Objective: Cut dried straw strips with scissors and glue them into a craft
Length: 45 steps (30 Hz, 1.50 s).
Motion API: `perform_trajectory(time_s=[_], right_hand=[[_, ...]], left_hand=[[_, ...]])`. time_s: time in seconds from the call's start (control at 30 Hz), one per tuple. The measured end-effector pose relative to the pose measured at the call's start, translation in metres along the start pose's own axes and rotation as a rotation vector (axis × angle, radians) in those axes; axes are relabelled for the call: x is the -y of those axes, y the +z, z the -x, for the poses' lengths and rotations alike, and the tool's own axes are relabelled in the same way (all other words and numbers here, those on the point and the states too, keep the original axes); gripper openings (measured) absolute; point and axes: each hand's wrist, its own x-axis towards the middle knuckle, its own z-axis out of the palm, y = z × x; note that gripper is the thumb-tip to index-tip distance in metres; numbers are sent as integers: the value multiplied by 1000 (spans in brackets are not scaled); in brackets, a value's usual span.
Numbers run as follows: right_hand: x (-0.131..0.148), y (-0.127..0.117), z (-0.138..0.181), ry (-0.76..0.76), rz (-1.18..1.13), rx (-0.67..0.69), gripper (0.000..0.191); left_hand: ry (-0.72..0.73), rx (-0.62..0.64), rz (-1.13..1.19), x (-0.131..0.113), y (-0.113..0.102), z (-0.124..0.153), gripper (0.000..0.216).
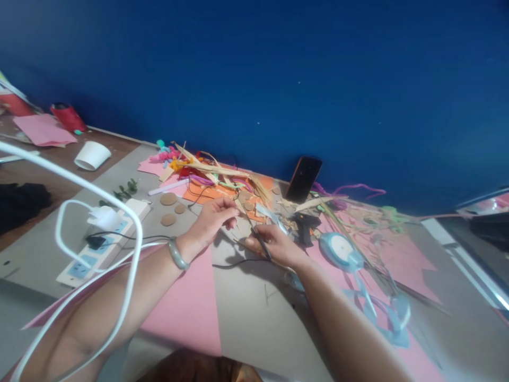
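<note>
My left hand (218, 216), with a bracelet (177, 254) at the wrist, has its thumb and fingers pinched together on a thin tan strip (239, 205). Close on its right, my right hand (278, 245) is closed around a dark slender tool (260, 240), whose exact kind is unclear. The tool's far end slants up toward the strip; whether they touch cannot be made out. Just beyond my hands lie tan scraps on an orange sheet (262, 184). Small round tan discs (168, 199) rest left of my left hand. A black object (307, 228) lies beyond my right hand.
A white cable loops over my left forearm near a power strip (113, 241). A phone (304, 179) leans by the blue wall (254, 79). Blue ribbon (341, 250) and pink paper (186, 302) flank my arms. A white cup (92, 155) lies far left.
</note>
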Motion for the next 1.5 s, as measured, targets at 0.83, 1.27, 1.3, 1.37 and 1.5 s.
perform_trajectory(time_s=[0.83,1.27,1.3,1.37,1.5], right_hand=[[-7,2,-5,-58,70,-174,49],[-9,2,-6,-111,-138,-367,45],[-9,2,-6,-109,-150,-364,44],[-10,3,-6,-102,-166,-356,41],[-10,4,-5,-81,-188,-346,38]], left_hand=[[-4,-28,-10,-3,0,-2,23],[-44,197,-230,9,1,3,20],[-51,206,-244,9,1,3,21],[-52,212,-267,10,1,3,22],[-13,163,-259,7,0,3,19]])
